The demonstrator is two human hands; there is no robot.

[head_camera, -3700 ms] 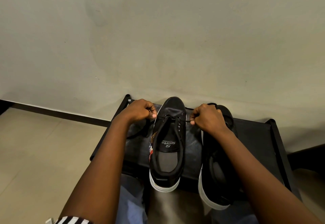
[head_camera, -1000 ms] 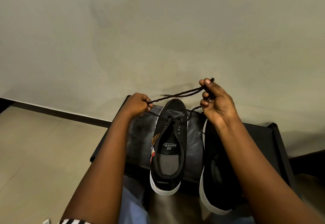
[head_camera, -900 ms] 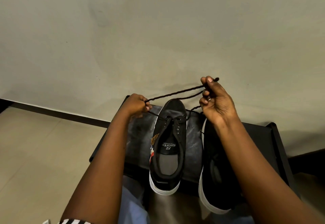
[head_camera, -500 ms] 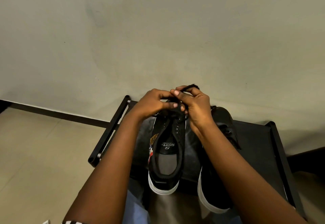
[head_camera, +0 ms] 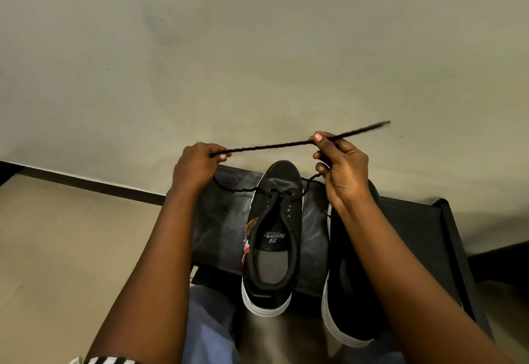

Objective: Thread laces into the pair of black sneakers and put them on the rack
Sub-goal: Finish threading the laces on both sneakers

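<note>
Above the left sneaker's (head_camera: pixel 274 237) toe, I have the lace (head_camera: pixel 269 146) stretched taut between both hands.

My left hand (head_camera: pixel 197 167) is curled closed around one end and my right hand (head_camera: pixel 342 164) pinches the other between thumb and forefinger, its tip sticking out past them. The lace appears to run only through the front eyelets, both ends trailing out beside the toe. The second sneaker (head_camera: pixel 347 300) sits just right of it on the rack (head_camera: pixel 446 235), apparently unlaced. To do this well, I would even the two ends, then cross and feed each through the next eyelet pair, keeping tension equal.
</note>
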